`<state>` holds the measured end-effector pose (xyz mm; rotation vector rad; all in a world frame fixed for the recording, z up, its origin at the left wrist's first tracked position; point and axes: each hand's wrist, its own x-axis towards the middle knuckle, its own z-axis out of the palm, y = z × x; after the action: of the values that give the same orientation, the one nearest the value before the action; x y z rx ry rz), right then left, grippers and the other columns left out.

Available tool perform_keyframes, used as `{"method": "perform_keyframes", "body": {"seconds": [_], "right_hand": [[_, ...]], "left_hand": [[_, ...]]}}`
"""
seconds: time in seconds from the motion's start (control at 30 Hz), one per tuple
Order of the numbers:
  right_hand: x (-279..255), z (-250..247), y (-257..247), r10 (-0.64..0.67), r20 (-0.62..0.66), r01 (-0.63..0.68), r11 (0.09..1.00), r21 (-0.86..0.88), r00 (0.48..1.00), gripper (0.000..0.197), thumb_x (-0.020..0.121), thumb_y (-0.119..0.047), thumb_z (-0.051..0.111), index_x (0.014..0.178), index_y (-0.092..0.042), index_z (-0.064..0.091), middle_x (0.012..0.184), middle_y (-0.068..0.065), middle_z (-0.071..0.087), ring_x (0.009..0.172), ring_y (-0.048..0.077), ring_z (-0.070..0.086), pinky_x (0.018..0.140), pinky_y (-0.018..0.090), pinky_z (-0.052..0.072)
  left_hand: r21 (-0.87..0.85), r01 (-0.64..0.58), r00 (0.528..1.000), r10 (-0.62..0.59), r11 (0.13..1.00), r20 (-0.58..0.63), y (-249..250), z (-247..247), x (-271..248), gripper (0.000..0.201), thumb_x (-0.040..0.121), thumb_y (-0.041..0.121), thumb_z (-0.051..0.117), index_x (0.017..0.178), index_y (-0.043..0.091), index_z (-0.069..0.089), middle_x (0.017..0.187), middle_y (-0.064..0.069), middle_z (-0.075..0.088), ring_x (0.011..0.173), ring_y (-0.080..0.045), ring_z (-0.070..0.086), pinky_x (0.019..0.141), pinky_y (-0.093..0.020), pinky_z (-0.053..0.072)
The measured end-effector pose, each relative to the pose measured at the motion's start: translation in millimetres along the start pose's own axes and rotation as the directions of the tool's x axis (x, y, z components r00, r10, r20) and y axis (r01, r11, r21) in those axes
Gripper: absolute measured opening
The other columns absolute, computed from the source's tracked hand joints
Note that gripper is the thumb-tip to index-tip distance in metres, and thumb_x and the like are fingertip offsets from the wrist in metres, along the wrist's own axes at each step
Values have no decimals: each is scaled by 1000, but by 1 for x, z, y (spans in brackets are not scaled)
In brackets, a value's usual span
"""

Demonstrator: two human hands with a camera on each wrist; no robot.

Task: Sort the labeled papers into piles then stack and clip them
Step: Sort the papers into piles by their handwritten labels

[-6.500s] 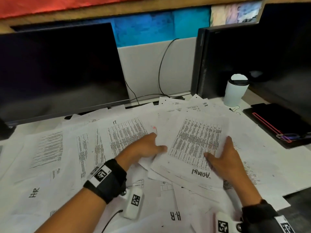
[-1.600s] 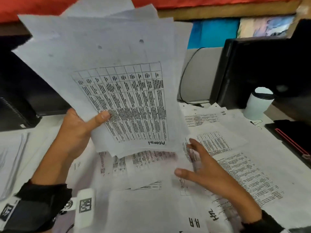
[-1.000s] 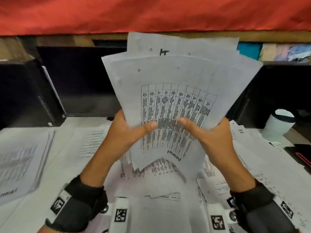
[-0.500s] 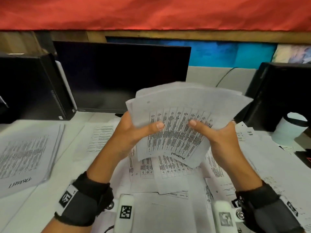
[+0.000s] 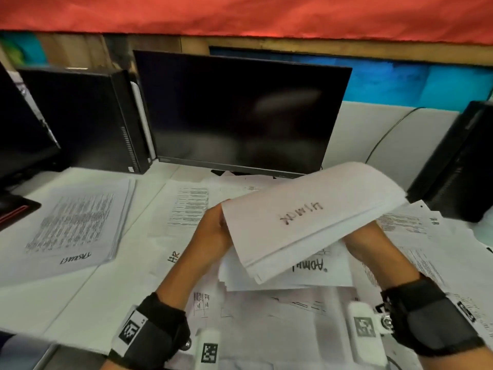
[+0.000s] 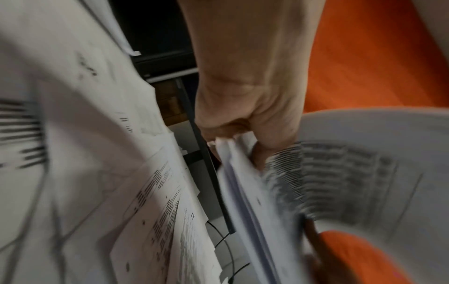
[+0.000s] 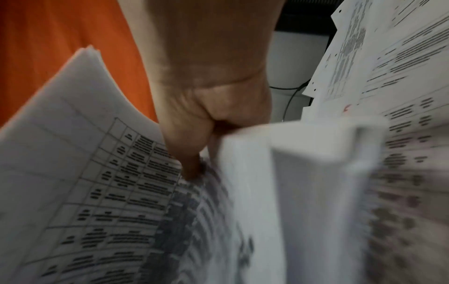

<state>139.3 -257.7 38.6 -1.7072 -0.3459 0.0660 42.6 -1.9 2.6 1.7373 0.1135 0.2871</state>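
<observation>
A bundle of papers [image 5: 306, 222] is held above the worktop [image 5: 80, 303] in both hands, blank backs uppermost, with handwriting showing through in reverse; it cannot be read with certainty. Beneath it, a sheet lettered "ADMIN" [image 5: 310, 267] is seen upside down among the loose papers. To the left, "HR" is written on another sheet [image 5: 174, 256], and a squared pile [image 5: 74, 225] bears an inverted word that is not legible. Behind them a dark monitor [image 5: 240, 113] is stood.

Printed tables on the bundle's underside are shown only in the wrist views, blurred. In the left wrist view, the left hand [image 6: 245, 115] is seen with its grip closed on the bundle's edge, the thumb pressed against the printed face. In the right wrist view, the right hand [image 7: 209, 115] is likewise closed on the opposite edge, thumb on the tables.
</observation>
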Motion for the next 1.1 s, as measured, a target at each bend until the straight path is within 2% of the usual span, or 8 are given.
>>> {"method": "perform_keyframes", "body": {"seconds": [0.13,0.3,0.47,0.63,0.73,0.83,1.0,1.1], "right_hand": [[14,1,34,217,-61,-225,946,-235,974,21,105,-35,61,117,-20,68,127,14,72,110,28,68,102,53,56],[12,-7,79,446,-150,-387,508,-769,883,92,87,-57,80,154,-9,39,151,20,46,142,40,42,113,51,42],[24,4,87,443,-168,-420,568,-708,881,109,79,-47,91,158,-8,27,157,19,41,145,40,41,113,48,44],[39,3,92,482,-236,-466,439,-768,844,133,66,-70,89,163,-12,18,166,25,23,156,47,17,122,59,31],[47,0,94,440,-197,-425,511,-747,876,119,60,-64,95,147,-7,38,144,19,51,134,39,50,101,48,52],[51,4,90,421,-133,-391,619,-681,897,79,70,-42,98,121,-7,49,108,4,60,92,20,59,61,26,42],[52,24,101,388,-113,-376,714,-591,915,45,82,-35,91,83,-8,55,80,3,58,69,15,57,59,26,43],[48,40,102,355,-51,-334,810,-482,934,43,97,-38,74,73,-16,47,67,-2,47,57,13,48,56,26,39]], "left_hand": [[-197,259,952,-284,946,-111,-33,-27,-8,18,103,13,61,89,16,71,76,1,76,69,-13,68,68,-30,50],[-529,411,835,-539,742,-107,-106,-90,-11,37,103,22,65,129,-4,66,111,-15,78,94,-24,77,82,-33,61],[-439,572,799,-592,693,105,-62,-101,-20,28,92,21,67,110,2,79,109,-21,78,79,-32,75,72,-35,59],[-459,620,761,-630,637,154,-62,-112,-22,31,93,20,64,108,-2,78,109,-25,76,77,-34,75,66,-35,63],[-410,592,798,-576,694,177,-63,-107,-25,34,93,15,67,119,-6,73,122,-31,71,91,-37,74,77,-37,61],[-352,529,846,-514,772,144,-65,-88,-25,32,95,7,66,125,-2,71,121,-26,74,106,-37,75,93,-44,59],[33,439,898,-438,898,-36,-85,-54,-20,32,97,26,71,128,24,71,122,3,77,113,-17,72,108,-42,52],[341,427,904,-397,838,-157,-89,-38,-19,51,97,39,62,144,21,53,140,0,61,121,-16,62,106,-35,49]]}}
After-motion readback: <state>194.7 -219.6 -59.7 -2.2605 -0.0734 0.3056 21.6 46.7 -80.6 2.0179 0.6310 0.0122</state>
